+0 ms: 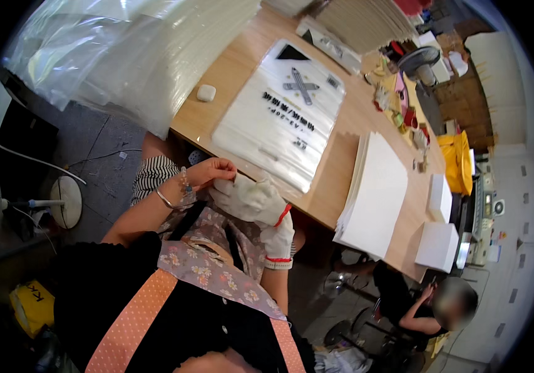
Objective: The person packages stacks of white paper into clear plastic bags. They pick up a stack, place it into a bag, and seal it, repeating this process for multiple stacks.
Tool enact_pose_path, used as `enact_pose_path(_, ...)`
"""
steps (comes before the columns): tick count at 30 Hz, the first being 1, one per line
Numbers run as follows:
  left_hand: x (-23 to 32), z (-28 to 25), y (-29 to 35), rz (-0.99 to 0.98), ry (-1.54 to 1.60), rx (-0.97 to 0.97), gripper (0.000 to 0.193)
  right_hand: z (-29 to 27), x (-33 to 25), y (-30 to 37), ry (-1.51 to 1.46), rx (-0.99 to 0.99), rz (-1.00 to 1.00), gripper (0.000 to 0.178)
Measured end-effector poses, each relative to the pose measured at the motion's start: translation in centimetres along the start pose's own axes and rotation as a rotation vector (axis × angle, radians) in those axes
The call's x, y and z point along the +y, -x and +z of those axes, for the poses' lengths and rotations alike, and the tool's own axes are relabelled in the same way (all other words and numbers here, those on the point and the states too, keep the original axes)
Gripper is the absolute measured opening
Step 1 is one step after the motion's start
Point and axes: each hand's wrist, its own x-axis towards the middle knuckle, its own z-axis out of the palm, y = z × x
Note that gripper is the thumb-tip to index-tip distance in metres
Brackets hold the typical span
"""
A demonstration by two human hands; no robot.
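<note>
My bare left hand [214, 171], with a beaded bracelet and a bangle at its wrist, is pinched closed at the table's near edge. Its fingertips meet the gloved fingers of my right hand [245, 198]; whatever is between them is too small to make out. A white knit glove with red bands covers my right hand and wrist. Those gloved fingers are bent and partly hidden. Just beyond both hands, a flat white pack of paper [279, 115] in clear plastic lies on the wooden table [335, 198], printed with crossed pencils and dark lettering.
Clear plastic sheeting [118, 56] is heaped at the left. A small white case [206, 93] lies beside the pack. Stacked white sheets [375, 193] stand to the right, with white blocks [438, 245] beyond. A seated person [419, 308] is at lower right.
</note>
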Motion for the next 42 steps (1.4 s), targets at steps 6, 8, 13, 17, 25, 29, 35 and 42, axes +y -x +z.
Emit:
enact_pose_path(6, 0.0, 1.1, 0.3, 0.079, 0.095, 0.160, 0.011, 0.9, -0.2, 0.5, -0.303, -0.089, 0.126, 0.048)
enact_pose_path(8, -0.3, 0.5, -0.5, 0.135, 0.075, 0.134, 0.012, 0.1, -0.1, 0.9, -0.261, -0.104, 0.087, 0.047)
enact_pose_path(13, -1.5, -0.4, -1.2, 0.341, -0.311, 0.310, 0.014, 1.4, -15.8, 1.8, 0.087, 0.477, -0.372, 0.033)
enact_pose_path(17, -2.5, -0.9, -0.2, 0.139, -0.197, 0.369, 0.010, 0.6, -31.1, 7.5, 0.638, 0.825, -1.336, 0.029)
enact_pose_path(25, -8.5, 0.7, 1.6, 0.037, -0.172, 0.194, 0.009, -8.6, -2.9, 1.5, 1.430, 0.004, 0.303, 0.022)
enact_pose_path(29, -12.1, -1.6, 2.7, -0.085, -0.269, 0.156, 0.015, -4.0, -1.9, 2.5, 1.005, 0.135, 0.229, 0.020)
enact_pose_path(35, -4.8, 5.4, 2.1, -0.306, -0.331, -0.213, 0.039, -0.2, 1.2, -0.5, 1.164, 0.293, 0.241, 0.029)
enact_pose_path(42, -5.5, 6.5, 2.7, -0.452, -0.077, -0.087, 0.032, 1.1, 5.4, -0.6, 1.258, 0.231, -0.229, 0.022)
